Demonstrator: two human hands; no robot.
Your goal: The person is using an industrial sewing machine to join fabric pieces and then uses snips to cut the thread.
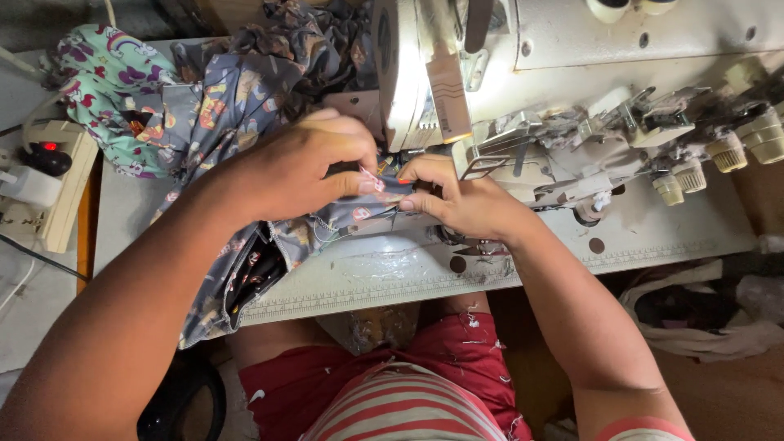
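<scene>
Both forearms extend forward from the lower frame edge and converge toward the centre. The left hand (306, 167) is held palm down, knuckles raised, fingers curled inward with the thumb pressed toward the fingertips in a pinch. The right hand (457, 200) lies lower, wrist flexed, fingers bent and closed against the thumb. The fingertips of both hands nearly meet.
</scene>
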